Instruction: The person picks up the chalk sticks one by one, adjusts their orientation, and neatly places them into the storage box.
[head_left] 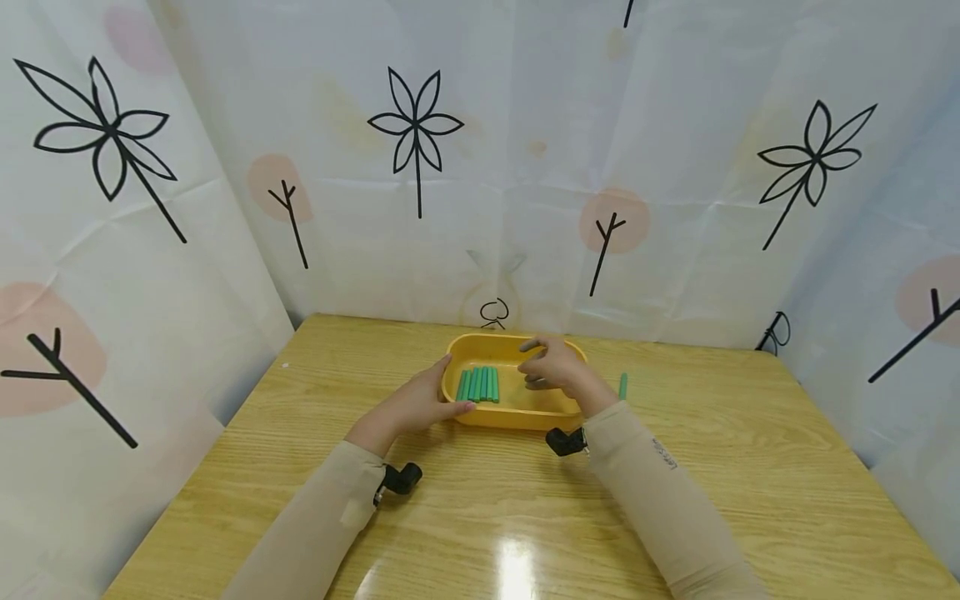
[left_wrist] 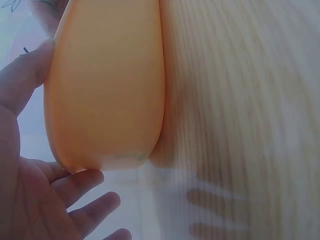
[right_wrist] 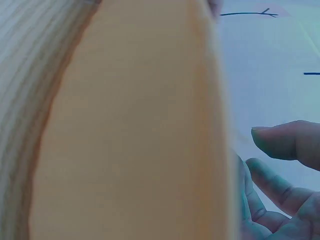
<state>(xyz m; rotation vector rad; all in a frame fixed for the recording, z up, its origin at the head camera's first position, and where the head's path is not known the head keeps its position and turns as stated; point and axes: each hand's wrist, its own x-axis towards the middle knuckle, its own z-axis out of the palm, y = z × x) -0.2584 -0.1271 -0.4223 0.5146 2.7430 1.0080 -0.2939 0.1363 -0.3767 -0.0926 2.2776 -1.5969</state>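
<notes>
A yellow plastic tray (head_left: 517, 419) stands on the table. Inside its left part, several green sticks (head_left: 477, 385) lie side by side. My left hand (head_left: 412, 404) holds the tray's left end, thumb at the front rim and fingers at the far side; in the left wrist view, thumb and fingertips touch the tray wall (left_wrist: 107, 85). Over the tray's right part hovers my right hand (head_left: 555, 367), fingers bent and nothing seen between them. The right wrist view has its thumb (right_wrist: 280, 141) and fingers apart behind the tray wall (right_wrist: 135, 125).
A single green stick (head_left: 624, 386) lies on the wooden table (head_left: 712, 442) just right of the tray. White cloth (head_left: 517, 167) with flower drawings encloses the back and sides. A black cord (head_left: 772, 332) sits at the far right corner.
</notes>
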